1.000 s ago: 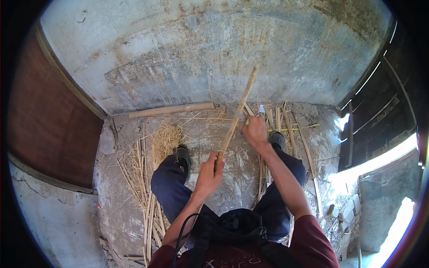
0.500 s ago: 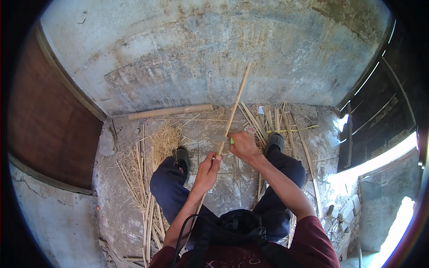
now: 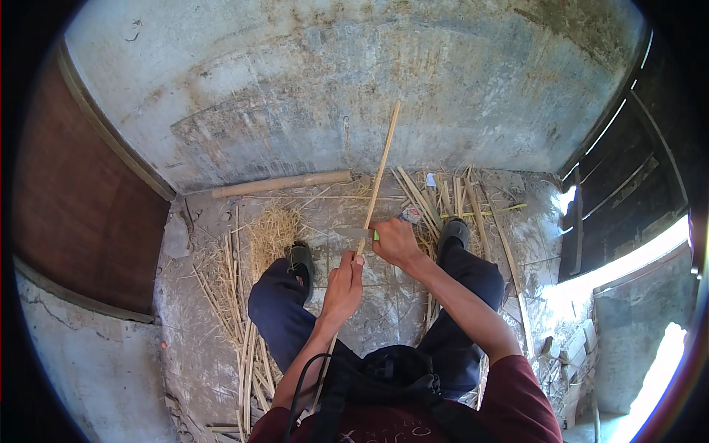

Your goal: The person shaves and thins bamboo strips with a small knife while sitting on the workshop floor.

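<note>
A long, pale bamboo strip [image 3: 383, 162] slants from near my body up toward the wall. My left hand [image 3: 342, 288] is closed around its lower part, thumb along the strip. Just above it, my right hand [image 3: 396, 242] grips a knife with a green handle [image 3: 376, 235]. The knife's blade [image 3: 353, 232] points left and lies across the strip, a short way above the left thumb. Most of the handle is hidden in my right fist.
Thin shavings [image 3: 272, 232] are heaped beside my left shoe [image 3: 300, 258]. Split strips [image 3: 240, 325] lie along the left, more strips [image 3: 473, 199] beyond my right shoe [image 3: 453, 235]. A thick bamboo pole [image 3: 284, 184] lies by the stained wall [image 3: 354, 88]. Broken blocks [image 3: 572, 351] sit at right.
The strip's far end has swung a little to the left. My right hand and the knife have shifted slightly left; my left hand keeps its hold.
</note>
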Demonstrator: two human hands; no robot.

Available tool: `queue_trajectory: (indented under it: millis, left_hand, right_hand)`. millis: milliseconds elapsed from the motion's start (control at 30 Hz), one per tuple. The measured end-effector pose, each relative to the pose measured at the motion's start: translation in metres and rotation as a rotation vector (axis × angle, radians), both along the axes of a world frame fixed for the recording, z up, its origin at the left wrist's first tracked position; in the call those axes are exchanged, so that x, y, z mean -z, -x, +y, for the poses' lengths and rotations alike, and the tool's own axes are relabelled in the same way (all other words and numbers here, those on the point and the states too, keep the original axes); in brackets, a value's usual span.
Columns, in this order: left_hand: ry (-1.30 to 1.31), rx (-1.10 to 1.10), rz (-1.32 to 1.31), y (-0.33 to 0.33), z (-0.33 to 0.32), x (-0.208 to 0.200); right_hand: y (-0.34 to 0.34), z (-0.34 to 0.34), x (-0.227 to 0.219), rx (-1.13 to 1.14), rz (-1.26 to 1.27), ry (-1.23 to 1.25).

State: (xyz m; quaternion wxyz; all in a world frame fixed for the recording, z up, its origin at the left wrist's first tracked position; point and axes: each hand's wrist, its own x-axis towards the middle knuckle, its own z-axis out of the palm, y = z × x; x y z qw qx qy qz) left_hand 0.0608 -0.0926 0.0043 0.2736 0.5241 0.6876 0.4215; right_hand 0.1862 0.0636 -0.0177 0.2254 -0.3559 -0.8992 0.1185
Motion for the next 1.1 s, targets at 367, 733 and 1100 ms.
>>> queue_trajectory:
  millis: [367, 733, 1100]
  left_hand:
    - [0.093, 0.072, 0.024, -0.010, -0.012, -0.004]
    - [0.123, 0.096, -0.053, -0.003, -0.022, -0.005]
    - [0.008, 0.080, -0.026, 0.004, -0.016, 0.006]
  right_hand:
    - [-0.025, 0.066, -0.002, 0.249, 0.078, -0.037]
    - [-0.024, 0.059, -0.012, 0.275, 0.042, 0.011]
    - [-0.013, 0.017, -0.003, -0.054, -0.055, -0.031]
